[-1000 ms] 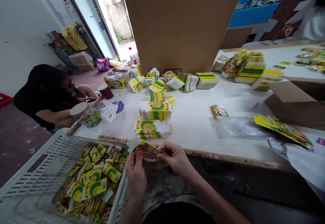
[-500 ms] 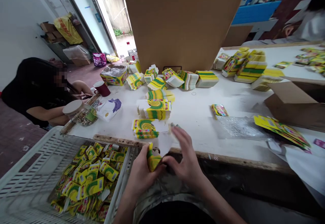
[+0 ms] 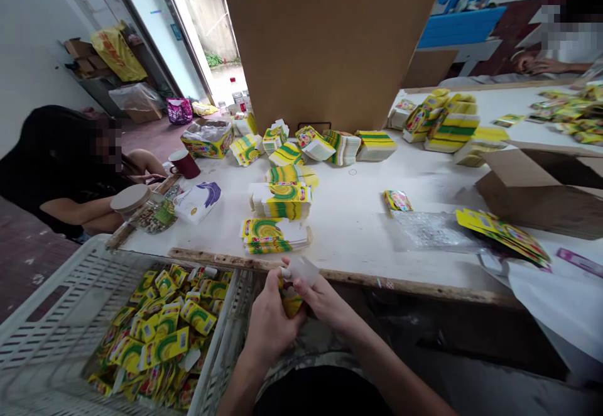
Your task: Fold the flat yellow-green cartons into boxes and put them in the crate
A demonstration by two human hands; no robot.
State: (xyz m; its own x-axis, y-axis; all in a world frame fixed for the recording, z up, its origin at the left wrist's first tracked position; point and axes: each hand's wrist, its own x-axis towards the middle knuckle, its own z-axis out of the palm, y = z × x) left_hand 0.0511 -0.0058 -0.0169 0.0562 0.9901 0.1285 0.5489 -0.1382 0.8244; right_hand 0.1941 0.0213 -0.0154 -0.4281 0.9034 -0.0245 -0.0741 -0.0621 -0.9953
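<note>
Just below the table's front edge, my left hand [image 3: 271, 322] and my right hand [image 3: 320, 300] are closed together on one small yellow-and-green paper box [image 3: 291, 300]. Its white flap [image 3: 301, 270] sticks up between my fingers. A short stack of flat box blanks [image 3: 273, 237] lies on the white table [image 3: 358, 227] right in front of my hands, with taller stacks [image 3: 282, 199] behind it. At my left, a white plastic crate [image 3: 70, 303] holds several folded yellow-and-green boxes [image 3: 164, 334].
A big brown cardboard sheet [image 3: 330, 39] stands at the table's back. More box stacks [image 3: 447, 124], a clear plastic bag [image 3: 424, 230], yellow sheets [image 3: 502, 234] and an open carton [image 3: 537, 190] lie to the right. A person in black [image 3: 56, 164] sits at the left; another person's hands [image 3: 537, 64] are at the far right.
My hands folded the flat blank into a box shape and drew together under the table edge. The right hand swept across, then returned to the box's white flap.
</note>
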